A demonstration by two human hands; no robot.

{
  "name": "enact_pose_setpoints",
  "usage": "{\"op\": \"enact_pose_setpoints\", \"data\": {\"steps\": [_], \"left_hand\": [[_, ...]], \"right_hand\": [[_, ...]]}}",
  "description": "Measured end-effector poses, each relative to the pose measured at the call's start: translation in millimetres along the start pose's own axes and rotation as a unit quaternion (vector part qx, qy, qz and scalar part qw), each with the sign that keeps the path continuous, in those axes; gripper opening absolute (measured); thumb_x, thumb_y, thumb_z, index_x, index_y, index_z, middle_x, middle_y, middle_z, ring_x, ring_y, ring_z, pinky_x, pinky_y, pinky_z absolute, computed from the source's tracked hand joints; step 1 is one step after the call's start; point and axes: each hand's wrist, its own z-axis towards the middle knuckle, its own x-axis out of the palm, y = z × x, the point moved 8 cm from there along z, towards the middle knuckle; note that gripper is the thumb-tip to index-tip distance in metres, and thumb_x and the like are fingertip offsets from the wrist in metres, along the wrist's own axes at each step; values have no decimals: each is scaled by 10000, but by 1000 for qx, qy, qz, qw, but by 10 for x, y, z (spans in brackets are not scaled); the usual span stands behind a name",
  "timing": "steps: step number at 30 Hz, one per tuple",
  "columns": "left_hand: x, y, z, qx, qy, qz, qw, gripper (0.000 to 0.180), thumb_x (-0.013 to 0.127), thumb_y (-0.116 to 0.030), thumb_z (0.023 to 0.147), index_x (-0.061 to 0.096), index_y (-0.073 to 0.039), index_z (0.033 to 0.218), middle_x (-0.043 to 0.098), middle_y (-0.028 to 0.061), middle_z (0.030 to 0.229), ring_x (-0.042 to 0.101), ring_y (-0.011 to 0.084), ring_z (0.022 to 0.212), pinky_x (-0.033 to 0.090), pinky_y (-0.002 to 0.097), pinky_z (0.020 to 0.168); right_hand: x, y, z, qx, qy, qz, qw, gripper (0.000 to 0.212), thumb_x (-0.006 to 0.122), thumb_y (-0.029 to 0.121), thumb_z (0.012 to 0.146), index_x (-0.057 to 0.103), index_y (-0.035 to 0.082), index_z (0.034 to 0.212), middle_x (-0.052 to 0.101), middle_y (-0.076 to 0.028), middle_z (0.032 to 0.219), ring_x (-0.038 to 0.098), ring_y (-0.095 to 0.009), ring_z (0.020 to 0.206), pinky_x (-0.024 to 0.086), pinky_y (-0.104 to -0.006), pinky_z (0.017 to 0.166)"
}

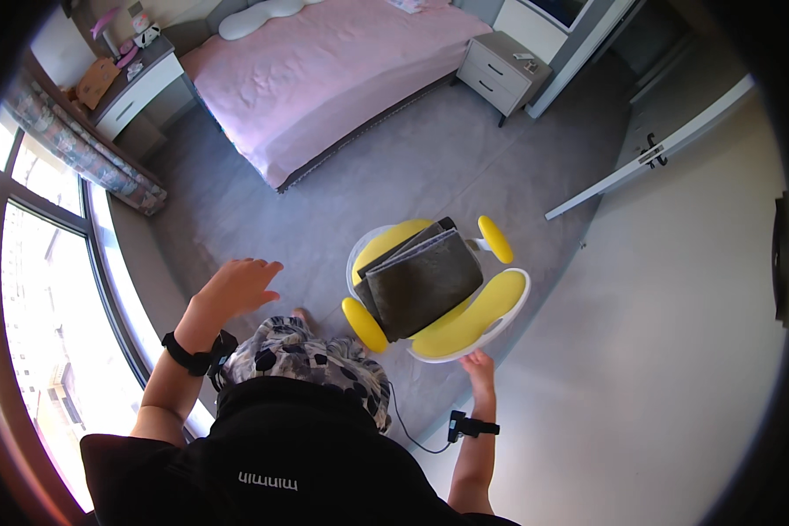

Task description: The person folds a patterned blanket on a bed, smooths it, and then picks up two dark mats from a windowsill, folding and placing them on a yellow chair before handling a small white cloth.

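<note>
A yellow chair with a white rim (pixel 502 294) stands in front of me, with yellow armrests at both sides. Folded dark grey, flat pieces (pixel 425 285), possibly fabric or mats, lie stacked on its seat and cover most of it. My right hand (pixel 479 368) is at the outer white edge of the backrest, its fingers closed against the rim. Left of the chair, my left hand (pixel 238 287) hovers in the air with fingers stretched out and nothing in it. Both wrists wear black straps with small devices.
A bed with a pink cover (pixel 324 79) stands ahead. A grey nightstand (pixel 504 74) is beside it at the right, near an open door (pixel 653 153). A desk (pixel 136 96) fills the far left corner. Windows with a patterned curtain (pixel 83 145) line the left; a pale wall (pixel 666 333), the right.
</note>
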Motion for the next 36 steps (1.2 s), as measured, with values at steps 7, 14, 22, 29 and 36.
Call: {"op": "enact_pose_setpoints", "data": {"steps": [7, 14, 22, 29, 36], "left_hand": [[82, 51, 97, 60, -1, 43, 997, 390, 555, -242, 691, 431, -43, 1002, 528, 113, 852, 488, 260, 837, 367, 336, 736], [447, -175, 526, 133, 82, 39, 987, 415, 539, -267, 700, 413, -48, 1029, 514, 119, 899, 475, 270, 875, 365, 355, 751], [1003, -270, 1473, 231, 19, 0, 973, 415, 595, -257, 634, 458, -7, 935, 490, 135, 934, 470, 285, 902, 392, 366, 740], [1272, -43, 2137, 214, 66, -69, 972, 289, 492, -278, 726, 503, -59, 915, 527, 124, 906, 494, 305, 844, 397, 383, 711], [1428, -35, 2216, 240, 53, -118, 962, 249, 496, -216, 728, 508, -83, 939, 543, 114, 872, 507, 280, 835, 407, 372, 695]], "right_hand": [[967, 174, 0, 45, 118, -7, 992, 494, 504, 52, 723, 286, -43, 1155, 390, -154, 1132, 444, -176, 971, 389, -229, 741], [1091, 382, 243, -18, 101, -114, 988, 545, 527, 64, 716, 249, -57, 1168, 356, -194, 1156, 414, -204, 1016, 357, -264, 809], [1036, 272, 267, -7, 73, -183, 980, 527, 556, 90, 696, 309, -51, 1140, 379, -188, 1139, 397, -212, 1038, 342, -270, 831], [891, 256, 337, 20, -5, -276, 961, 502, 555, 106, 698, 338, -34, 1129, 409, -168, 1118, 428, -199, 1002, 360, -266, 811], [946, 620, 603, -19, -65, -284, 956, 499, 557, 164, 676, 373, -17, 1103, 469, -167, 1052, 520, -222, 878, 399, -271, 747]]}}
